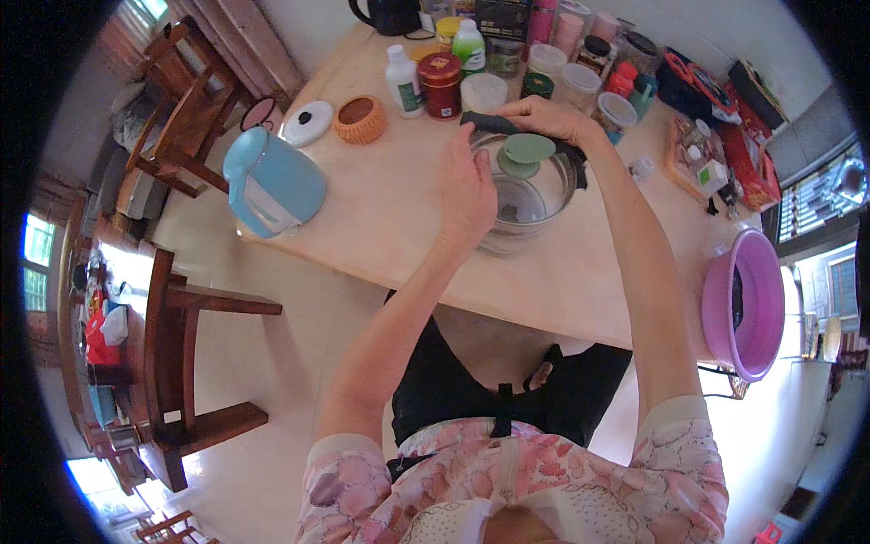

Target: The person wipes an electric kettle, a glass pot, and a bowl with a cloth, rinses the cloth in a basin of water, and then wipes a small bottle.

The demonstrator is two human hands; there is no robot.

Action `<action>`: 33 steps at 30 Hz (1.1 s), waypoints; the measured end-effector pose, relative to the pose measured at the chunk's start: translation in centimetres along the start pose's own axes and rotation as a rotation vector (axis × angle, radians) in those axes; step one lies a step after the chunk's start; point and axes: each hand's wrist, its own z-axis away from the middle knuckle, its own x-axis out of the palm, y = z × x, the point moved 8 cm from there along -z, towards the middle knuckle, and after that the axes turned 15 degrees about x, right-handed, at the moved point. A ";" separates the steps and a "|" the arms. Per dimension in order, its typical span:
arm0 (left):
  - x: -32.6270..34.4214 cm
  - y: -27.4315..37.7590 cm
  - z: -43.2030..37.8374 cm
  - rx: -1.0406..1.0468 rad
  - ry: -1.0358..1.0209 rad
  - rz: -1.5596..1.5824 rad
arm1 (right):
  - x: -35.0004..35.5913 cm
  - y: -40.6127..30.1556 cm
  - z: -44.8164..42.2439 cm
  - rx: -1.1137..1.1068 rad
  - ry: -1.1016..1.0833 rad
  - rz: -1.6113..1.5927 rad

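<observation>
A clear round container [520, 234] stands on the table in front of me, with a green knob or small lid [529, 147] over its top; whether the two are joined I cannot tell. A dark cloth [491, 122] lies along the container's far rim and hangs down at its right side. My left hand [469, 194] rests against the container's left side, fingertips up at the cloth's left end. My right hand [552, 119] holds the cloth at the far rim, its fingers bent over it.
On the tabletop [380, 231], a blue kettle [289, 180], a white lid [308, 124] and an orange ribbed pot [360, 121] stand left. Bottles and jars, among them a dark red tin [440, 85], line the back. A pink basin [767, 306] sits at the right edge.
</observation>
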 end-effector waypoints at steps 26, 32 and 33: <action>0.1 -1.1 0.2 -0.083 -0.018 0.047 | 5.5 4.2 10.9 -0.285 0.837 -1.146; 0.6 -1.2 0.2 -0.038 0.020 0.064 | 14.7 14.6 9.4 0.141 0.842 -1.343; 0.1 -0.8 0.2 0.036 0.108 0.013 | 15.9 15.8 9.3 0.084 0.843 -1.322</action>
